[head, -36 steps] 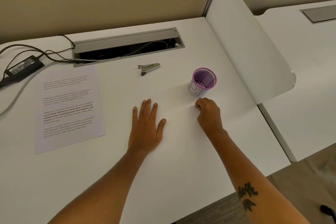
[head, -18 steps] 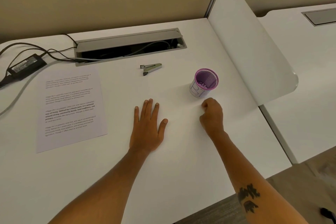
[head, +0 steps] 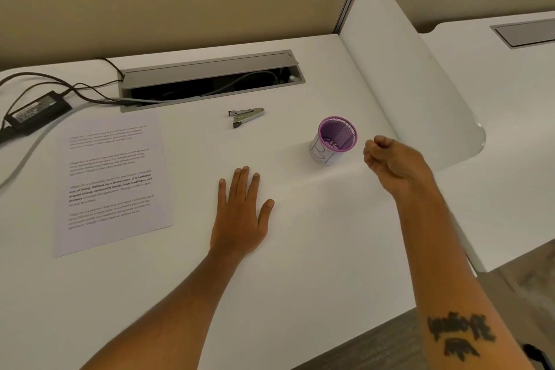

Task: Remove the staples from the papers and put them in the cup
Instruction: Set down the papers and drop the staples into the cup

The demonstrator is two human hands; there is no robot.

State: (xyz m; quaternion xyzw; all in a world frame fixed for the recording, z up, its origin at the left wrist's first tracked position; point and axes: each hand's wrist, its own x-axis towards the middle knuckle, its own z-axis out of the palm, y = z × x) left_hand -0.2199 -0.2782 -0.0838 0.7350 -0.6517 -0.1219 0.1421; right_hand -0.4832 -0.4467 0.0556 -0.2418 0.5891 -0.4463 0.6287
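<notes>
A purple mesh cup [head: 322, 152] with a white label stands on the white desk, with small dark bits on its bottom. My right hand [head: 393, 159] hovers just right of the cup at rim height, thumb and fingertips pinched together; the staple between them is too small to make out. My left hand [head: 240, 213] lies flat with straight fingers, pressing on a faintly visible white sheet at the desk's middle. A printed sheet [head: 111, 183] lies to the left. A small metal staple remover [head: 246, 117] lies behind my left hand.
An open grey cable tray [head: 210, 81] runs along the back of the desk. A black power adapter [head: 36, 111] with cables sits at the far left. A white curved divider [head: 405, 75] bounds the desk on the right, with another desk beyond it.
My right hand has lifted off the desk surface and moved up and right, to beside the cup's rim. My left hand has stayed flat in place.
</notes>
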